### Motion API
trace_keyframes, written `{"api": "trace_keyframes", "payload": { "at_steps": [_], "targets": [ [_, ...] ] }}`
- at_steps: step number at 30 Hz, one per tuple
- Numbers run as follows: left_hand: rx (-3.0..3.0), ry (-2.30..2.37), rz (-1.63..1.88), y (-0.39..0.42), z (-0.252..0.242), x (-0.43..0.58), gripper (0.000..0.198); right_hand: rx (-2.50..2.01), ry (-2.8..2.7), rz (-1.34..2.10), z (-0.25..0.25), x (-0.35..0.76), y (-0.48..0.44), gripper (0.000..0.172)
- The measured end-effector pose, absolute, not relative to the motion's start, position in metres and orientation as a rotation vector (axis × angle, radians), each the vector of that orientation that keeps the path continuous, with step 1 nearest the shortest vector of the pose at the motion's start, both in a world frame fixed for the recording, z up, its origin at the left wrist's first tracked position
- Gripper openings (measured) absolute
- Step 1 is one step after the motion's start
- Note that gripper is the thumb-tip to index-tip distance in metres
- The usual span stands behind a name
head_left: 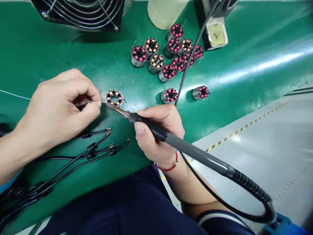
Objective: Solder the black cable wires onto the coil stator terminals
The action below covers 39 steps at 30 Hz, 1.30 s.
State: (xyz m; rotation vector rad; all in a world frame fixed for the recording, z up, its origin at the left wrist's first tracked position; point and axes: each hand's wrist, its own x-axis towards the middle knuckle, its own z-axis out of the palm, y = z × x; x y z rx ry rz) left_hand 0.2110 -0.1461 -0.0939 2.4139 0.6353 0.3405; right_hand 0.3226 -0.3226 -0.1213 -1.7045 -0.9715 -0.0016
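My right hand (160, 130) is wrapped around the handle of a soldering iron (195, 150), its metal tip pointing left. That tip reaches the near left edge of a motor stator (119, 95) with copper windings, which lies on the green table. Just left of the stator, my left hand (58, 101) is closed in a pinch. A thin silvery solder wire (16, 95) runs into this hand from the left edge. Short dark and red leads also show between its thumb and fingers. Whether the solder touches the iron tip is too small to tell.
Several stators with pink or copper windings (168, 72) stand beyond my right hand. Black cables (73, 166) with stripped ends lie at the near left. A fan (83, 13), a pale container (166, 13) and a sponge holder (217, 34) line the back. The iron's cord crosses the table.
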Motion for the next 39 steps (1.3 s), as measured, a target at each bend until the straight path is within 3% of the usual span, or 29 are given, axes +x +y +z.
{"api": "trace_keyframes", "payload": {
  "at_steps": [3,10,20,24,33,39],
  "targets": [
    [2.408,0.631,0.342,-0.147,-0.093,0.211,0.025,-1.575,-0.990,0.088,-0.122,0.324,-0.323,0.008],
    [2.431,0.610,0.341,-0.145,-0.095,0.210,0.022,-1.542,-1.067,0.056,-0.117,0.330,-0.322,0.013],
    [2.471,0.585,0.339,-0.140,-0.099,0.210,0.023,-1.603,-1.327,0.613,-0.087,0.361,-0.301,0.031],
    [2.474,0.610,0.372,-0.140,-0.100,0.209,0.021,-1.855,-1.530,0.611,-0.084,0.364,-0.282,0.050],
    [2.484,0.599,0.328,-0.133,-0.104,0.201,0.014,-1.863,-1.489,0.425,-0.118,0.353,-0.262,0.033],
    [2.628,0.676,0.096,-0.124,-0.103,0.200,0.045,-1.786,-1.488,0.353,-0.119,0.351,-0.268,0.050]
  ]
}}
